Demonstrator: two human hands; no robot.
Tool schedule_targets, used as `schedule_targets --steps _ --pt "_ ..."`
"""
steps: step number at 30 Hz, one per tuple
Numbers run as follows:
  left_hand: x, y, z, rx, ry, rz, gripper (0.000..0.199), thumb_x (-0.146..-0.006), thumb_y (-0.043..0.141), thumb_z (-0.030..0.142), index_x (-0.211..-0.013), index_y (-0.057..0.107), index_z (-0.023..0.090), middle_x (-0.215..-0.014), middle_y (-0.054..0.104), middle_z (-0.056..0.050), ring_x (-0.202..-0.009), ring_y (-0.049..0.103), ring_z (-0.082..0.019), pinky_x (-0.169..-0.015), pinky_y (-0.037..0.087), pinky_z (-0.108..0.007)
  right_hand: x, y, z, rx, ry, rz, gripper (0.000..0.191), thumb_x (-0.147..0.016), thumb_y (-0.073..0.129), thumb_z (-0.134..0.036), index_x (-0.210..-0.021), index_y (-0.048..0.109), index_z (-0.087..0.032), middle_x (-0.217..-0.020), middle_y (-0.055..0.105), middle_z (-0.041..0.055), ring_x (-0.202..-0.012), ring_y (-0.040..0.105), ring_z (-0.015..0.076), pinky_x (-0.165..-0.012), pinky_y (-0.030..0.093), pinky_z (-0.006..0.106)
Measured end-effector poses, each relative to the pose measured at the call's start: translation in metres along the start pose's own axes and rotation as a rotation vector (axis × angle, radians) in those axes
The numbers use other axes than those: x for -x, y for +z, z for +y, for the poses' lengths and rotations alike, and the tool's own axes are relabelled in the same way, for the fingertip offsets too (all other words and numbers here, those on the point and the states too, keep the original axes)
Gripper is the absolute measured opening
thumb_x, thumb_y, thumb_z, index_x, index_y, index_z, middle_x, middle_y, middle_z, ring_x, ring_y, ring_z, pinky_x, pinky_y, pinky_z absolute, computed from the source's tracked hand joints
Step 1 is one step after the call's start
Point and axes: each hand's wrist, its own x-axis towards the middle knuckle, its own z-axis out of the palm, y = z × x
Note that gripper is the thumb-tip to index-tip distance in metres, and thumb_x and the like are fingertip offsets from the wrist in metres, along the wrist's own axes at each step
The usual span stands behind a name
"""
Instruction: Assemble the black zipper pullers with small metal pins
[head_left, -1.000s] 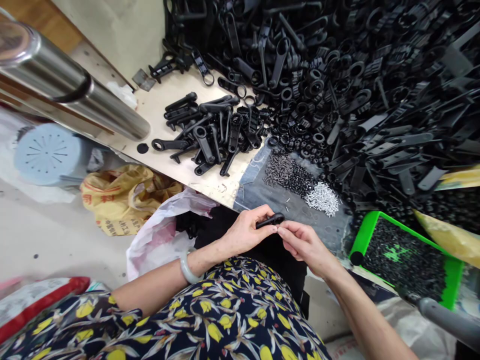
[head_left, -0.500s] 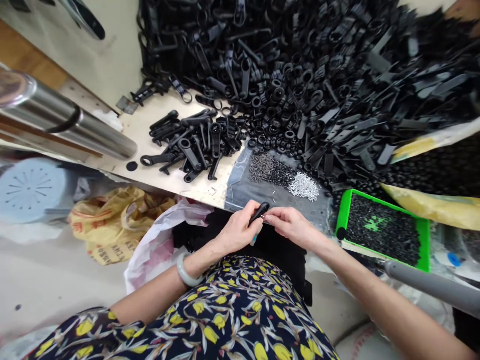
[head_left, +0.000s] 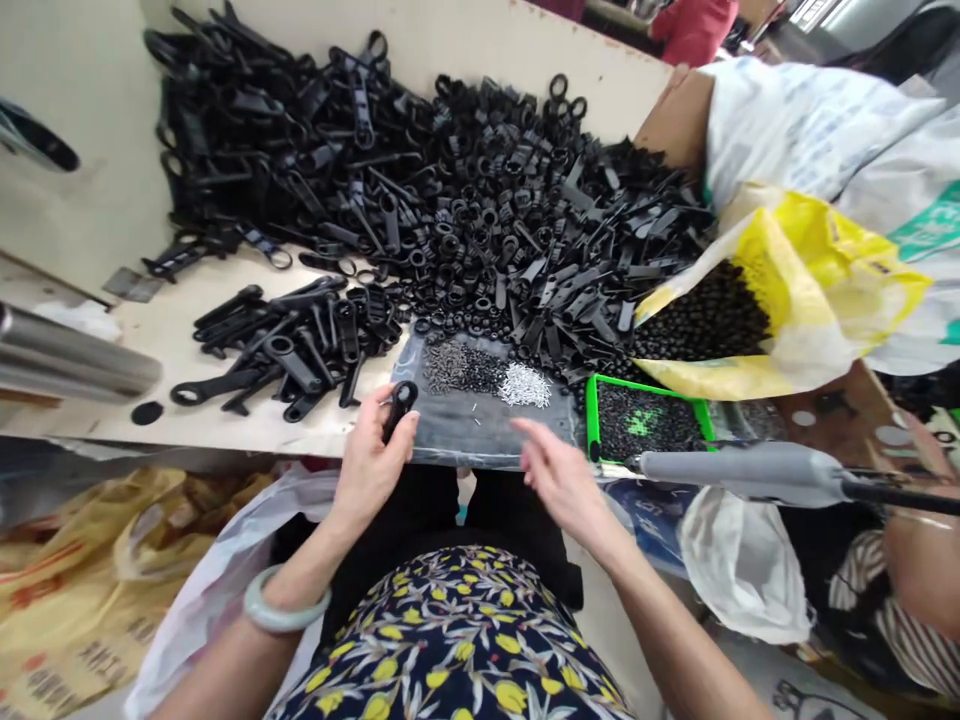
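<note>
My left hand grips a black plastic handle piece with a ring end, held just over the table's front edge. My right hand is apart from it, fingers spread, holding nothing, near a dark mat. On the mat lie a heap of small dark screws and a heap of silvery pins. A small group of assembled black handles lies left of the mat.
A huge pile of black plastic parts fills the back of the table. A green tray of tiny black pieces sits right of the mat, a yellow bag behind it. A grey tool juts in from the right.
My hands have separated: the right let go of the handle piece and opened, the left carried the piece leftward. The view has tilted up and to the right.
</note>
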Motion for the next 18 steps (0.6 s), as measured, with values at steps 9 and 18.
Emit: schedule_targets --steps 9,18 --pt "-0.002 0.031 0.017 0.317 -0.116 -0.124 0.031 -0.082 0.076 0.034 -0.101 0.056 0.019 -0.07 0.067 0.003 -0.064 0.056 -0.01 -0.062 0.041 -0.021 -0.034 -0.012 0.069 0.491 0.03 0.517 0.052 -0.101 0.037 -0.017 -0.151 0.05 -0.018 -0.126 0.057 0.0175 -0.103 0.066 0.0272 -0.084 0.058 0.039" --pt "-0.006 0.048 0.035 0.342 -0.214 -0.188 0.037 -0.087 0.075 0.038 -0.107 0.048 0.021 -0.081 0.075 0.0 -0.07 0.066 -0.014 -0.074 0.048 -0.027 -0.119 -0.049 0.032 0.506 -0.178 0.592 0.035 -0.107 0.042 -0.03 -0.13 0.065 -0.019 -0.112 0.069 0.0121 -0.099 0.066 0.0245 -0.091 0.052 0.036"
